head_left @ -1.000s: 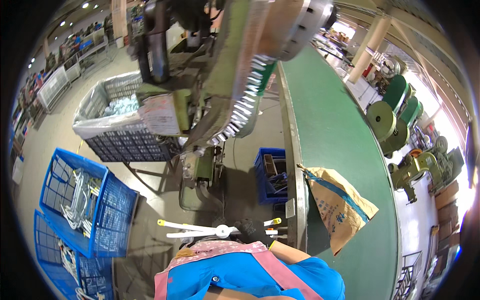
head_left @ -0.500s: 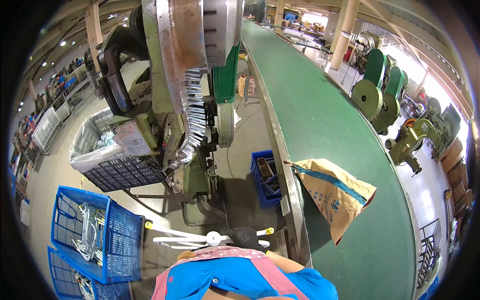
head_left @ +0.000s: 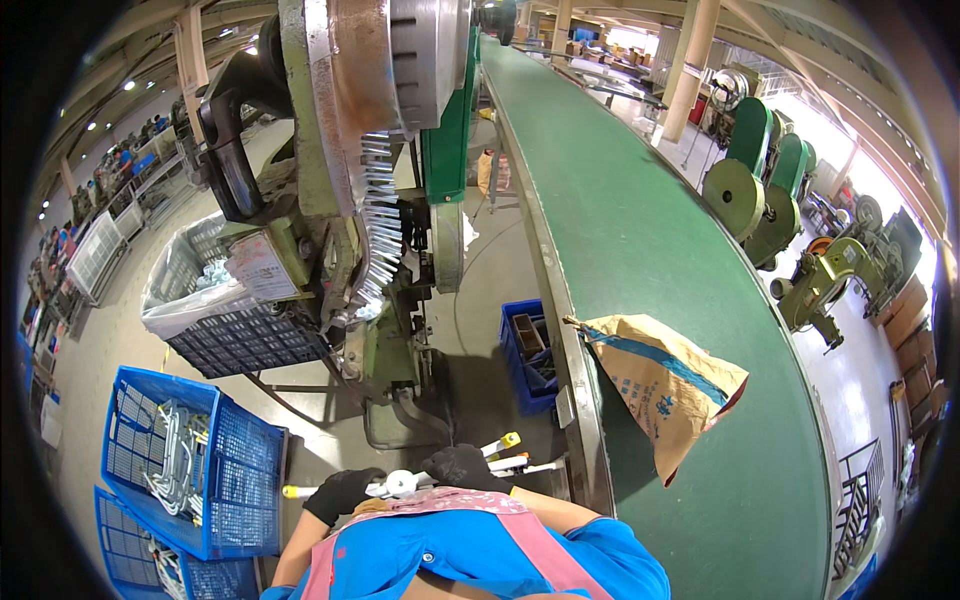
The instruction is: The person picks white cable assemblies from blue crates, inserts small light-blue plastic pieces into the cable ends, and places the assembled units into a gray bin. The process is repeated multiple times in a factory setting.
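Observation:
A white tubular frame with yellow end caps and a round white hub (head_left: 401, 484) lies close in front of my body, low in the picture. My left hand (head_left: 343, 495), in a black glove, is closed around its bars left of the hub. My right hand (head_left: 462, 468), also black-gloved, grips the bars just right of the hub, and white bar ends (head_left: 510, 463) stick out beyond it. The apron hides the frame's nearer part. Ahead stands a green riveting-type machine (head_left: 400, 335) with a curved row of metal pins (head_left: 381, 215).
To the left are blue plastic crates (head_left: 243, 490) of white tubular parts and a dark, lined basket (head_left: 240, 345) on a stand. A green conveyor belt (head_left: 640, 230) runs along the right, bearing a brown paper sack (head_left: 665, 385). A small blue bin (head_left: 528, 385) stands beside it.
My left hand has come into view and closed on the frame. The hub and my right hand have shifted left, and the bars on the right now tilt upward.

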A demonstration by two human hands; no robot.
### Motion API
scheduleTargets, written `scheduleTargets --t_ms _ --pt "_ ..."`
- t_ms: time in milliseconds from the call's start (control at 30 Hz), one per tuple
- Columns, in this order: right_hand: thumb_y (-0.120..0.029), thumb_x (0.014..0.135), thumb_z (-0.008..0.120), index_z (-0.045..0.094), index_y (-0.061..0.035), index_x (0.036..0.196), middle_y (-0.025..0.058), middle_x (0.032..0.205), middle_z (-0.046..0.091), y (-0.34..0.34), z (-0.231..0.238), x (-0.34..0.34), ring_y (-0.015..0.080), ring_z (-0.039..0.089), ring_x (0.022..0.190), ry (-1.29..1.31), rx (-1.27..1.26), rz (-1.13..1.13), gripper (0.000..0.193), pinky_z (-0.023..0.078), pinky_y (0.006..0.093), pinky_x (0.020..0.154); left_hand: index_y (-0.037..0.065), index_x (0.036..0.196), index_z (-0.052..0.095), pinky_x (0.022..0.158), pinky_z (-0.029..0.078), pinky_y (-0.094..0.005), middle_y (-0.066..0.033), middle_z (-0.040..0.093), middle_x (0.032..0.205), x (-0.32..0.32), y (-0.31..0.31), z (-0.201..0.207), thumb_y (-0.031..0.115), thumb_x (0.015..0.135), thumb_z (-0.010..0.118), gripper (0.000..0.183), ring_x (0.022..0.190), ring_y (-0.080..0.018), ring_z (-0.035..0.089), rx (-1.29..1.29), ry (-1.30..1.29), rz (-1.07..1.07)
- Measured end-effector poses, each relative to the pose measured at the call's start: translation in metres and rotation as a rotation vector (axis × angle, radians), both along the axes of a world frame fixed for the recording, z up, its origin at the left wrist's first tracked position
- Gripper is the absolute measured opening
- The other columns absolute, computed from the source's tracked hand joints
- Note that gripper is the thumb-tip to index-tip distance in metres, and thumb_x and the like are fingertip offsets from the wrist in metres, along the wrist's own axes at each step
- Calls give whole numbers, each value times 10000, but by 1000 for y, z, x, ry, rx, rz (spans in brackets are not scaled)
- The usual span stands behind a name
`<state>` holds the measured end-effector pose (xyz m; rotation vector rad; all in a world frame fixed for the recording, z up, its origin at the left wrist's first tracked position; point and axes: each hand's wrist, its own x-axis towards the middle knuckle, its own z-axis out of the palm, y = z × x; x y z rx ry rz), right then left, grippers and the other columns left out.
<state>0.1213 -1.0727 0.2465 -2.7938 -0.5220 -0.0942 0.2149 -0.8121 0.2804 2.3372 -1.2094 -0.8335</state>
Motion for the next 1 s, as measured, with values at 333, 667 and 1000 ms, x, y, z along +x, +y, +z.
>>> scheduleTargets --t_ms 333,667,1000 --pt "-297 825 677 665 -57 953 162 875 651 -43 72 11 293 646 802 120 765 101 272 496 382 694 120 1232 588 884 470 -347 -156 628 1161 -50 41 -21 253 908 536 355 1036 -298 617 -212 293 209" --pt "-329 947 514 554 -127 1286 61 748 616 -27 -83 2 164 580 668 864 1174 -97 397 473 325 605 183 1107 638 624 503 -376 -81 667 863 -87 108 17 255 854 569 271 763 -264 659 -124 -387 193" --pt "-239 951 538 605 -52 1030 -19 638 499 232 -16 58 95 447 535 659 904 58 214 354 272 480 134 780 551 554 449 -354 -45 549 666 -256 251 76 189 729 597 89 615 -220 597 27 -992 849"
